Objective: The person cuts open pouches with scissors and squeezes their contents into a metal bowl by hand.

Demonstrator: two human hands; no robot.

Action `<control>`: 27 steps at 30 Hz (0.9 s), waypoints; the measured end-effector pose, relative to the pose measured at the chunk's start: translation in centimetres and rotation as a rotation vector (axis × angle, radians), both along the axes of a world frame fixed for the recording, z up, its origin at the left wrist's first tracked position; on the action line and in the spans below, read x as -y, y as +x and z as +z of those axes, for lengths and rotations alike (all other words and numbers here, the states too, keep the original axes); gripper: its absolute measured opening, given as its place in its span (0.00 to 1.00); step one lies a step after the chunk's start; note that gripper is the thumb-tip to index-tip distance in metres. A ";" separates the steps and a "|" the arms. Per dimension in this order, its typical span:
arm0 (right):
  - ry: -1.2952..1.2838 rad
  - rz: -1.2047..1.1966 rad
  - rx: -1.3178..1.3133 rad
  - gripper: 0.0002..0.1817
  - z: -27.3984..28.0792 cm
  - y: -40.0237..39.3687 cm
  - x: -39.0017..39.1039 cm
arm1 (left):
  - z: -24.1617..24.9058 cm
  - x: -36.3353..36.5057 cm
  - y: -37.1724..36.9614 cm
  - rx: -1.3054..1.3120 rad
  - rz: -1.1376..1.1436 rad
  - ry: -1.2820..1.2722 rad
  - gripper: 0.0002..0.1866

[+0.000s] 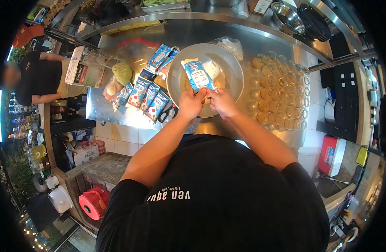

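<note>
Over a large round metal bowl (pixel 176 84), I hold a blue-and-white cream carton (pixel 197 75) by its near end. My left hand (pixel 191 103) is closed on the carton's left corner, and my right hand (pixel 223 103) is closed on the right one, thumbs close together. A white lump of cream (pixel 212 69) lies in the bowl, partly behind the carton. To the bowl's left are several similar blue-and-white cartons (pixel 139 92). Black-handled scissors (pixel 171 113) rest beside them, near my left forearm.
Several rows of clear glasses (pixel 281 92) stand on the steel table (pixel 197 31) at right. A green fruit-like item (pixel 122 73) and plastic bags (pixel 230 46) lie around the bowl. A shelf (pixel 218 17) crosses the far side. Another person (pixel 41 77) stands at left beside a box (pixel 81 71).
</note>
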State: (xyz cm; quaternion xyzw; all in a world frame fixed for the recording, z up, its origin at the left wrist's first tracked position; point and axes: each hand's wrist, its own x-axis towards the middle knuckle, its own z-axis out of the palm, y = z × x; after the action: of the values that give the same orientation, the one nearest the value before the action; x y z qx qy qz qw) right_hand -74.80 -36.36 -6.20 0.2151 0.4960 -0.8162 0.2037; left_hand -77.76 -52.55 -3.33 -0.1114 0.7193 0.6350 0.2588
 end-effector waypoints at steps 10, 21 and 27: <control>0.158 0.437 -0.052 0.10 2.3 -1.2 -2.2 | 1.9 2.8 -1.9 0.123 -0.393 0.180 0.12; 0.090 0.014 -0.101 0.12 -0.2 -0.9 0.5 | 1.0 1.6 -2.3 0.495 -0.051 0.640 0.13; -0.065 0.205 0.089 0.17 3.9 -1.8 -2.3 | 0.4 0.7 -2.1 0.184 -0.156 0.420 0.13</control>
State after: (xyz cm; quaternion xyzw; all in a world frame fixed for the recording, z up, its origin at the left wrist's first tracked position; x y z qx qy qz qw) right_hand -76.55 -34.09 -2.27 0.1925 0.4790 -0.7966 0.3146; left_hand -79.88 -53.22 -2.91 -0.0566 0.5512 0.7360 0.3891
